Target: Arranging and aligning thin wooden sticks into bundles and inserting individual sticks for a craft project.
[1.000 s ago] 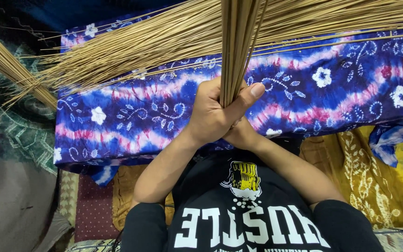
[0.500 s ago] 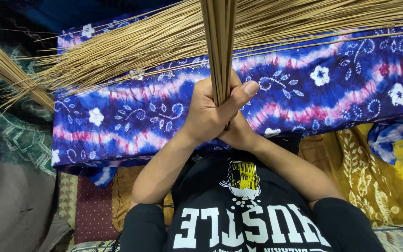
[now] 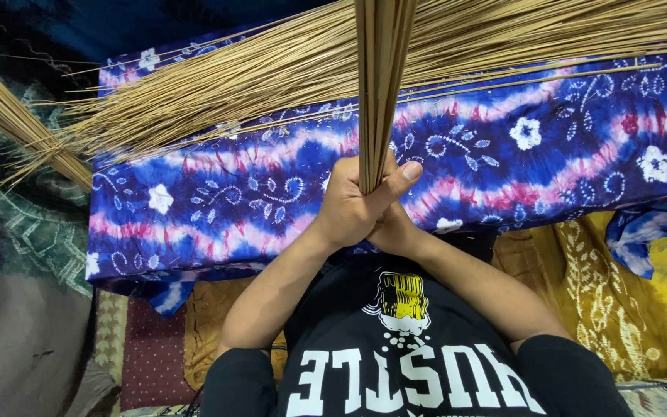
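Blue batik cloth point(image 3: 218, 193) under stick bundle point(image 3: 380, 85); left hand point(image 3: 353, 205) clasps it.

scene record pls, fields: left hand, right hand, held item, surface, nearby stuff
left hand: left hand gripping the base of the upright bundle of thin tan sticks
right hand: right hand mostly hidden under the left, at the bundle's base
surface: blue, pink and white patterned cloth
nearby: loose spread of the same tan sticks lying on the cloth; yellow patterned fabric to the right
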